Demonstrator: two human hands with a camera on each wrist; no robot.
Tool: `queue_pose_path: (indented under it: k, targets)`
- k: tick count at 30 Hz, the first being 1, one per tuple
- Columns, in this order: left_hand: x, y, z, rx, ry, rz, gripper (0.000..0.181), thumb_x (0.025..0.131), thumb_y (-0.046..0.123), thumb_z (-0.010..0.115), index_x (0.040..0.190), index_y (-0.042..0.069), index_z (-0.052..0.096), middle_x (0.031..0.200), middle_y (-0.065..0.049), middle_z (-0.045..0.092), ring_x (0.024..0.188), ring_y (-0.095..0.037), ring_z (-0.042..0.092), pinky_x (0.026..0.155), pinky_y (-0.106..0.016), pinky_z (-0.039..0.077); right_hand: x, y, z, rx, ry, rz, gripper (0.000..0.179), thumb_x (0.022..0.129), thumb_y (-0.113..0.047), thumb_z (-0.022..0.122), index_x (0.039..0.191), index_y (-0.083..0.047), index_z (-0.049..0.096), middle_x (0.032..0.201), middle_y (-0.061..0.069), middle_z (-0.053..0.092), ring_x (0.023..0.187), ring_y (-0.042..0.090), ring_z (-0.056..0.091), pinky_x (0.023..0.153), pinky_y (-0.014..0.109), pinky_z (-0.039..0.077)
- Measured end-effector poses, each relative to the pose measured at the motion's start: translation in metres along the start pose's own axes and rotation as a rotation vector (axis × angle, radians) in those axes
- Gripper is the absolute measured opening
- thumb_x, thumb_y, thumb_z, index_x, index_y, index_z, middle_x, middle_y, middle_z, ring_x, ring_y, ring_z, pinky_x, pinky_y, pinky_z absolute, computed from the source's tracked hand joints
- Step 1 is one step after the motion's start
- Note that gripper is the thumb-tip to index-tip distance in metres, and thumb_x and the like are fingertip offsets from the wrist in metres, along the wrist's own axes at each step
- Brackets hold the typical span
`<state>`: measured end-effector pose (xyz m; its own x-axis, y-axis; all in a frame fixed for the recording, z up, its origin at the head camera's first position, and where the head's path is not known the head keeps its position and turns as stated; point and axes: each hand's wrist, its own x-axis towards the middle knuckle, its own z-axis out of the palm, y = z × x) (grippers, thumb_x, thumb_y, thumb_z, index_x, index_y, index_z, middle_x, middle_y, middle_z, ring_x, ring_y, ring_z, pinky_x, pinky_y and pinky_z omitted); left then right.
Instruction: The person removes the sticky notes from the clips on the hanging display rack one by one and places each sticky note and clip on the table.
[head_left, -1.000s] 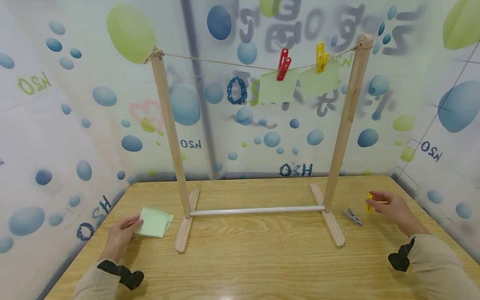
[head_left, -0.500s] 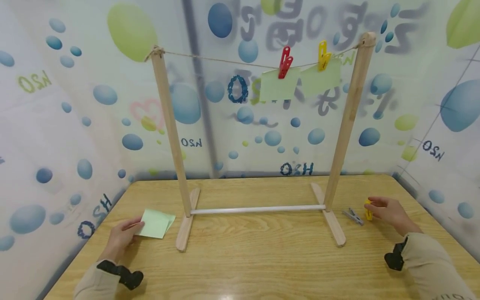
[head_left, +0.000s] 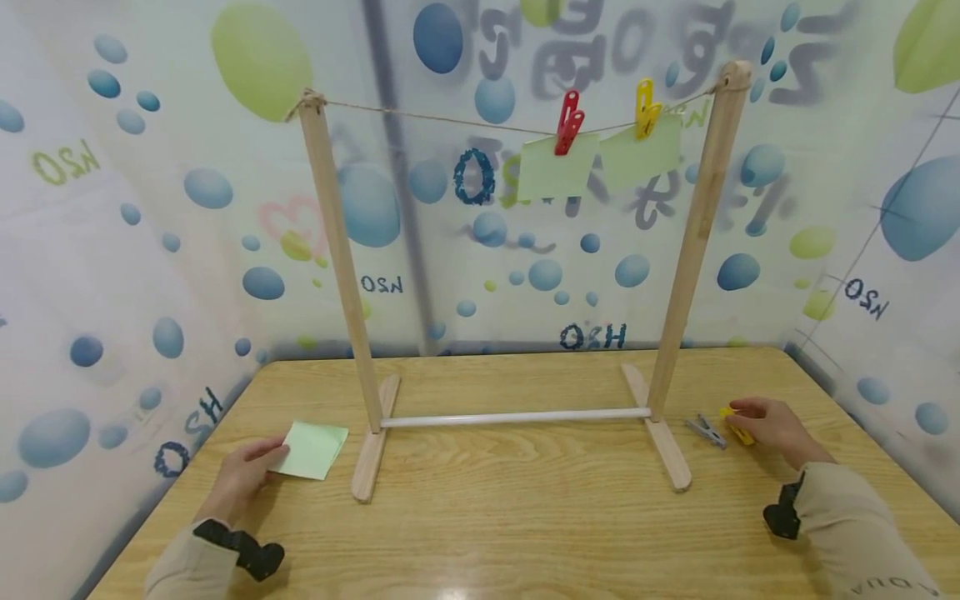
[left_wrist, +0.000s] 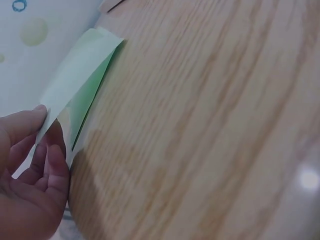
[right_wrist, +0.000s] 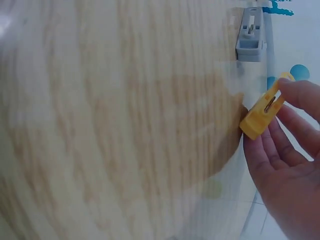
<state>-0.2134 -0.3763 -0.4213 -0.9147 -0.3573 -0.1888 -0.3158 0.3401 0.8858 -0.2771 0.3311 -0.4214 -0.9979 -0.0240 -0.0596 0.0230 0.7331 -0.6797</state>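
1. Compared with a second ago, the yellow clothespin [right_wrist: 261, 114] slants rather than stands upright, and is closer to the grey clothespin [head_left: 706, 431].
2. The right hand [head_left: 778, 429] pinches it between thumb and fingers, near the right side of the table [head_left: 487, 517].
3. Across on the left, the left hand [head_left: 243, 471] pinches light green paper [head_left: 315, 450] by its edge.
4. The grey clothespin lies between the yellow one and the wooden frame [head_left: 335, 250].
5. Along the frame's string [head_left: 442, 119], a red clothespin [head_left: 568, 125] and a second yellow clothespin [head_left: 647, 110] each hold a green sheet.
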Motion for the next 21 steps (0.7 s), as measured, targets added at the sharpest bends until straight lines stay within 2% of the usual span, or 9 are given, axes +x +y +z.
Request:
queue_pose_path:
  k: [3,6,13,17,21]
  targets:
    - [0.0011,0.0004,0.0005,0.056,-0.002,0.002,0.057,0.085,0.028,0.061,0.126,-0.007,0.045,0.106,-0.012,0.058,0.069,-0.003,0.049,0.057,-0.019,0.043,0.0018,0.0013,0.0020,-0.012,0.000,-0.006,0.053,0.089,-0.024,0.056,0.118,0.018,0.042,0.114,0.037,0.046,0.102,0.047,0.045,0.080,0.048,0.043]
    - [0.0014,0.0007,0.0012,0.108,-0.016,0.020,0.057,0.086,0.029,0.060,0.126,-0.007,0.045,0.123,-0.025,0.047,0.073,-0.002,0.049,0.058,-0.018,0.044,0.0024,0.0018,0.0028,-0.017,0.002,-0.011,0.054,0.087,-0.023,0.058,0.118,0.019,0.043,0.113,0.037,0.047,0.102,0.048,0.045,0.082,0.051,0.041]
    - [0.0001,0.0022,0.0032,0.147,-0.010,0.046,0.052,0.086,0.021,0.059,0.125,-0.010,0.044,0.126,-0.030,0.043,0.078,-0.004,0.049,0.056,-0.015,0.043,-0.0016,-0.0001,0.0016,-0.013,-0.033,-0.031,0.050,0.087,-0.017,0.058,0.116,0.021,0.042,0.111,0.037,0.048,0.100,0.047,0.047,0.081,0.048,0.044]
    - [-0.0003,0.0024,0.0043,0.159,0.003,0.050,0.050,0.086,0.019,0.060,0.124,-0.010,0.045,0.125,-0.030,0.043,0.090,-0.018,0.052,0.057,-0.014,0.041,-0.0025,-0.0009,0.0014,-0.011,-0.036,-0.041,0.047,0.087,-0.013,0.057,0.115,0.021,0.043,0.110,0.037,0.049,0.100,0.047,0.048,0.080,0.048,0.045]
    - [-0.0011,0.0028,0.0061,0.165,0.014,0.037,0.049,0.086,0.019,0.059,0.124,-0.010,0.046,0.126,-0.030,0.042,0.106,-0.034,0.045,0.062,-0.017,0.039,-0.0027,-0.0015,0.0015,-0.020,-0.037,-0.038,0.047,0.087,-0.013,0.058,0.115,0.021,0.043,0.109,0.036,0.049,0.099,0.047,0.048,0.079,0.047,0.045]
